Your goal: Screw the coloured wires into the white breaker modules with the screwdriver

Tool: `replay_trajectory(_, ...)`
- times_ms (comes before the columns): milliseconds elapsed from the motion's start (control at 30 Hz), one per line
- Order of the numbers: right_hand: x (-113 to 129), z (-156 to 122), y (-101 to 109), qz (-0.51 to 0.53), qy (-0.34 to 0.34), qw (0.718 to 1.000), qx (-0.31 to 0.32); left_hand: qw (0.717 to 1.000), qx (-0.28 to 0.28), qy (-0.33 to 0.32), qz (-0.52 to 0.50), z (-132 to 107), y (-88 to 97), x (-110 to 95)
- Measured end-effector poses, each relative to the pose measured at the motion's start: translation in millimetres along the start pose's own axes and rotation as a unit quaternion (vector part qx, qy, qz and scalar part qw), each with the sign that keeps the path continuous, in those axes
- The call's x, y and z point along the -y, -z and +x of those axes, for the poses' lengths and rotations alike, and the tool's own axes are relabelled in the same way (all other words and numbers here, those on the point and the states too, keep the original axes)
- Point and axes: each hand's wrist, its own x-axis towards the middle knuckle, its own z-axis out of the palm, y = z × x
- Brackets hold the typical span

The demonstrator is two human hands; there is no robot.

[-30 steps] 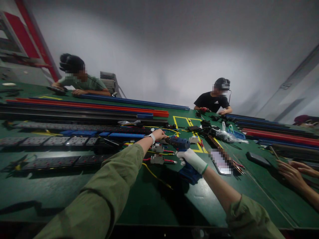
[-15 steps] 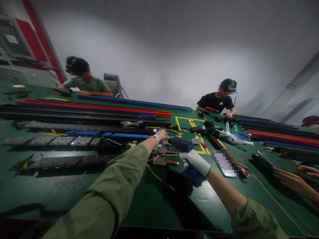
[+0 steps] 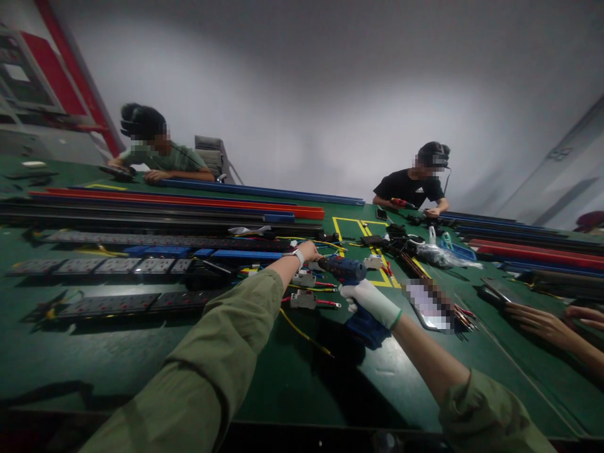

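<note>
We note passage between the sleeves [image 3: 198, 365] along the near edge of the table [image 3: 278, 396]; toward its far edge, drill [image 3: 349, 269], grey modules [image 3: 303, 299] and power strips [image 3: 111, 305] obstruct; rightward, a co-worker's hand [image 3: 538, 321] blocks.

Cordless drill [image 3: 349, 270]: dark blue, held over the surface [image 3: 264, 390], chuck leftward, handle slanting down to bulky blue base [image 3: 369, 328]. Just left, pale boxy blocks [image 3: 303, 299] lying in line; nearest has red lead [image 3: 329, 304], metal-tipped.
</note>
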Motion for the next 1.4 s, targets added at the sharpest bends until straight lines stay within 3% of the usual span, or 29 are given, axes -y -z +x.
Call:
replay_trajectory(667, -1.0, 1.8, 0.3, 0.013, 0.001, 1.0, 0.0, 1.0, 0.016, 0.007, 0.001, -12.6, 11.7, -9.1)
replay_trajectory(1200, -7.7, 10.4, 3.2, 0.016, -0.021, 1.0, 0.0, 1.0, 0.001, 0.011, -0.007, -5.8, 2.5, -2.6)
replay_trajectory(1400, -10.0, 10.6, 7.9, 0.009, -0.013, 1.0, 0.027, 1.0, 0.016, 0.02, -0.016, -0.1, -3.6, 0.3)
